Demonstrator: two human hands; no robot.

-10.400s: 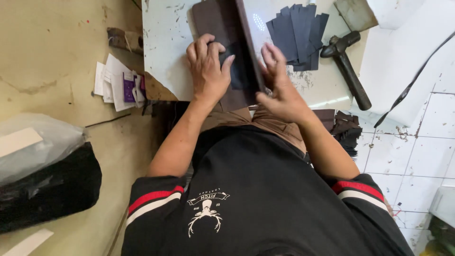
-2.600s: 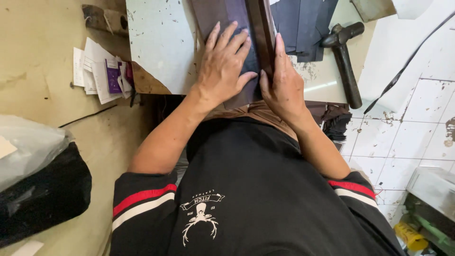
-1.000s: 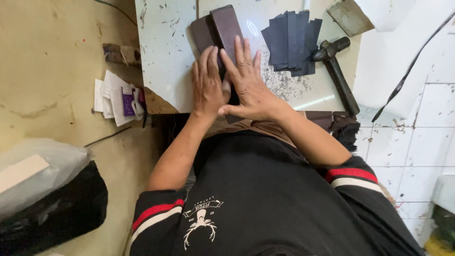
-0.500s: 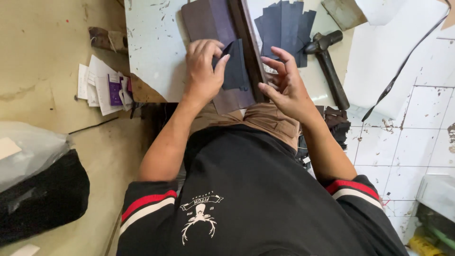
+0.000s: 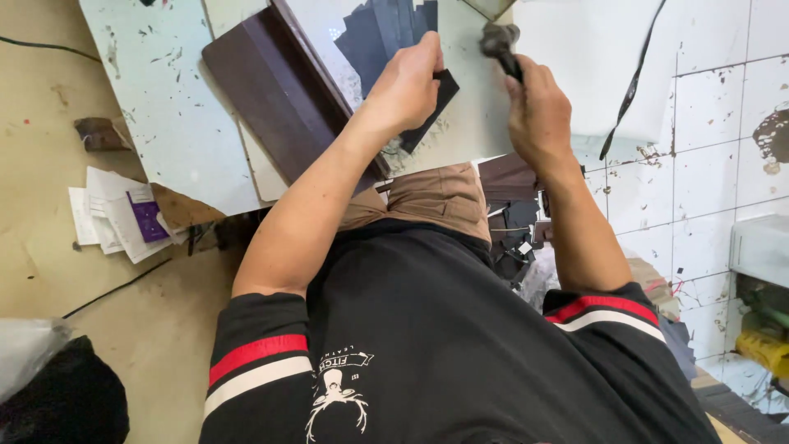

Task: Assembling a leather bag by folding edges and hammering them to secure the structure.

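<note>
Fingers of the left hand (image 5: pixel 404 82) pin a small dark flat leather piece (image 5: pixel 434 97) on the pale speckled worktable (image 5: pixel 164 123), while the right hand (image 5: pixel 538 111), at 3 o'clock, grips a dark metal hammer (image 5: pixel 500 41); a misaligned strike could hit those fingertips.

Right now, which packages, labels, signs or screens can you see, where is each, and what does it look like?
Loose white paper sheets: on the floor, left of the worktable, overlapping rectangles.
Small purple printed card: on top of those sheets, rectangular.
Clear plastic bag: bottom left corner, crumpled, greyish-white.
No signs or screens in view.
</note>
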